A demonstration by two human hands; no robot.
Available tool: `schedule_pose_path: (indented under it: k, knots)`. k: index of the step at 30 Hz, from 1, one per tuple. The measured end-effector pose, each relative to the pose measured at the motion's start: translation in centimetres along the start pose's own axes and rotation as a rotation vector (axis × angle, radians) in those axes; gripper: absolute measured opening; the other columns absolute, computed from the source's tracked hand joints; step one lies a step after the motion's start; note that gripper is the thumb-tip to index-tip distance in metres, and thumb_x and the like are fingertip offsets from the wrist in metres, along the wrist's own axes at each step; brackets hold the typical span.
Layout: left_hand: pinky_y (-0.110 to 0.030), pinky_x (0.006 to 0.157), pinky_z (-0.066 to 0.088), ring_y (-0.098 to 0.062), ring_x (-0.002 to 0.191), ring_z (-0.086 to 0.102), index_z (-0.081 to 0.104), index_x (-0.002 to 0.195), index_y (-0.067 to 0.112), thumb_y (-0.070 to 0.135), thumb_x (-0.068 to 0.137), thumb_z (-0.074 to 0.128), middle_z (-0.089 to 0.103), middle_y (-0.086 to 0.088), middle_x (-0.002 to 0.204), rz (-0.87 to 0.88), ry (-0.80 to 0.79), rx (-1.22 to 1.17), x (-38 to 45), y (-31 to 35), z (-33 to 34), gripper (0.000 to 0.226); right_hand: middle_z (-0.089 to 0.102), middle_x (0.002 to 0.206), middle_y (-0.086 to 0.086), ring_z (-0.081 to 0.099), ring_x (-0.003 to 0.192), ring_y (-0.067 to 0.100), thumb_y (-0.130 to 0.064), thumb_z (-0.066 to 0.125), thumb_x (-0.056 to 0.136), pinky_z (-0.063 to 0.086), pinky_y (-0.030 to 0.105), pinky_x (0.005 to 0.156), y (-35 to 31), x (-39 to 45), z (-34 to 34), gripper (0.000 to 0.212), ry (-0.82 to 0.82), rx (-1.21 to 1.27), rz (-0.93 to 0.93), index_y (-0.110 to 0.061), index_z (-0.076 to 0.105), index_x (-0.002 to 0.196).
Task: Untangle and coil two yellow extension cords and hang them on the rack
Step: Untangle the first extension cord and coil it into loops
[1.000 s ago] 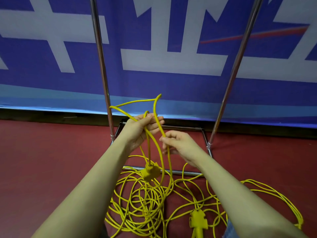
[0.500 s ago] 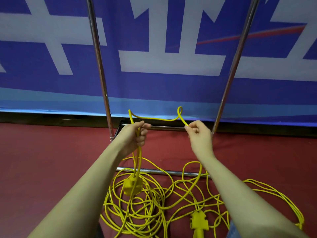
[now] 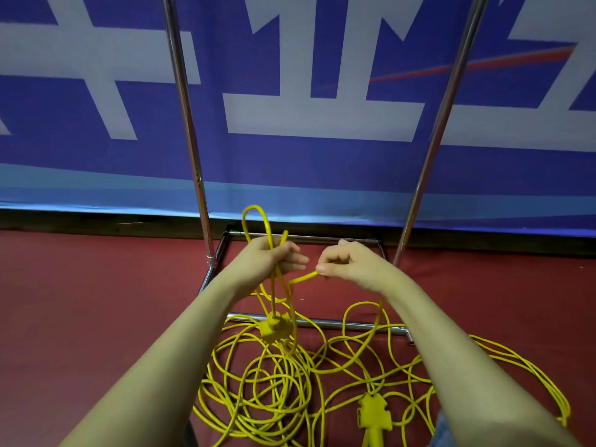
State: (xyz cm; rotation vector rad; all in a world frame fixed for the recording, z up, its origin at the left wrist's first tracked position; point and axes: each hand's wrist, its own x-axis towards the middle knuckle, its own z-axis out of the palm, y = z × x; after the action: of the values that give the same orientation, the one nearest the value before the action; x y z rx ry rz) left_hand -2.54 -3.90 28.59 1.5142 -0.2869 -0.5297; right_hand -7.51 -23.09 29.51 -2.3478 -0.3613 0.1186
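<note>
The two yellow extension cords [image 3: 274,391] lie tangled on the red floor [image 3: 80,301], spreading from the rack's near base bar [image 3: 338,324] toward the near edge and out to the right. The chrome rack [image 3: 190,140] stands against the blue banner [image 3: 290,162], two uprights rising from a rectangular floor frame, with bare floor on either side. The left hand [image 3: 271,258] grips a few upright cord loops, one arching above the fist; a socket block [image 3: 274,327] hangs below on a near-vertical strand. The right hand [image 3: 345,261] pinches a short cord length running leftward. A second socket block [image 3: 374,411] lies near, pointing at the viewer.
</note>
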Motion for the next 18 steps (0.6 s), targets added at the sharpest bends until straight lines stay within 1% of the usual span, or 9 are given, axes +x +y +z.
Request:
schedule_pose_path:
  k: [2, 4, 5, 7, 9, 11, 13, 15, 18]
  knots:
    - [-0.026, 0.071, 0.053, -0.017, 0.074, 0.070, 0.057, 0.091, 0.006, 0.012, 0.104, 0.037, 0.073, -0.008, 0.078, -0.027, -0.078, 0.120, -0.5, -0.1, 0.3, 0.024, 0.056, 0.066, -0.007, 0.045, 0.067, -0.002, -0.018, 0.063, 0.089, 0.030, 0.009, 0.081, -0.4, -0.1, -0.5, 0.016, 0.049, 0.091, -0.065, -0.016, 0.064, 0.073]
    - [-0.030, 0.074, 0.051, -0.019, 0.069, 0.065, 0.056, 0.088, 0.008, 0.014, 0.104, 0.037, 0.066, -0.004, 0.066, -0.013, -0.094, 0.169, -0.8, -0.1, 0.6, 0.026, 0.056, 0.066, -0.005, 0.044, 0.063, -0.001, -0.017, 0.065, 0.088, 0.034, 0.014, 0.066, -0.5, -0.1, -0.7, 0.014, 0.143, 0.174, -0.080, -0.015, 0.066, 0.075]
    - [-0.030, 0.072, 0.050, -0.016, 0.061, 0.059, 0.055, 0.086, 0.009, 0.015, 0.104, 0.038, 0.059, 0.000, 0.058, -0.001, -0.086, 0.144, -0.8, 0.0, 0.7, 0.026, 0.055, 0.067, -0.002, 0.043, 0.062, 0.001, -0.016, 0.066, 0.088, 0.034, 0.016, 0.062, -0.3, 0.0, -0.6, 0.013, 0.190, 0.208, -0.078, -0.016, 0.066, 0.075]
    - [-0.024, 0.058, 0.044, -0.009, 0.047, 0.041, 0.052, 0.085, 0.011, 0.018, 0.104, 0.036, 0.041, 0.007, 0.050, 0.024, -0.059, 0.002, -0.5, 0.3, 1.0, 0.026, 0.053, 0.070, 0.004, 0.042, 0.063, 0.005, -0.014, 0.066, 0.088, 0.033, 0.019, 0.059, 0.1, 0.1, -0.3, 0.011, 0.251, 0.261, -0.052, -0.018, 0.064, 0.078]
    - [-0.019, 0.047, 0.029, -0.005, 0.042, 0.028, 0.048, 0.082, 0.012, 0.019, 0.104, 0.034, 0.030, 0.010, 0.048, 0.072, -0.018, -0.195, 0.0, 1.0, 0.8, 0.027, 0.051, 0.071, 0.007, 0.044, 0.063, 0.007, -0.013, 0.065, 0.088, 0.038, 0.021, 0.061, 1.1, 0.0, 0.1, 0.010, 0.257, 0.332, 0.010, -0.019, 0.063, 0.081]
    - [-0.017, 0.043, 0.022, -0.003, 0.040, 0.023, 0.046, 0.080, 0.013, 0.020, 0.104, 0.033, 0.027, 0.011, 0.047, 0.118, 0.013, -0.356, 0.3, 1.8, 0.2, 0.029, 0.049, 0.065, 0.004, 0.045, 0.056, 0.006, -0.009, 0.063, 0.089, 0.046, 0.025, 0.060, 2.1, -0.6, 0.6, 0.009, 0.253, 0.456, 0.100, -0.016, 0.061, 0.084]
    - [-0.015, 0.040, 0.020, -0.002, 0.039, 0.023, 0.047, 0.078, 0.014, 0.021, 0.104, 0.035, 0.029, 0.010, 0.047, 0.131, 0.036, -0.433, 0.5, 2.3, -0.5, 0.029, 0.053, 0.059, -0.005, 0.045, 0.050, 0.004, -0.004, 0.062, 0.089, 0.048, 0.027, 0.058, 2.9, -1.0, 0.9, 0.008, 0.289, 0.606, 0.164, -0.012, 0.060, 0.088]
    - [-0.016, 0.040, 0.021, -0.004, 0.038, 0.025, 0.047, 0.076, 0.013, 0.022, 0.104, 0.037, 0.031, 0.008, 0.047, 0.125, 0.051, -0.413, 0.6, 2.1, -0.9, 0.031, 0.054, 0.058, -0.008, 0.044, 0.049, 0.006, 0.000, 0.061, 0.087, 0.043, 0.023, 0.053, 3.0, -1.1, 1.1, 0.010, 0.363, 0.742, 0.179, -0.009, 0.059, 0.090]
    - [-0.018, 0.041, 0.025, -0.006, 0.037, 0.027, 0.049, 0.074, 0.009, 0.021, 0.103, 0.039, 0.034, 0.005, 0.045, 0.096, 0.079, -0.296, 0.9, 1.3, -0.7, 0.033, 0.054, 0.057, -0.007, 0.041, 0.047, 0.004, 0.005, 0.058, 0.086, 0.031, 0.018, 0.047, 2.2, -0.9, 1.0, 0.012, 0.458, 0.941, 0.127, -0.006, 0.059, 0.087]
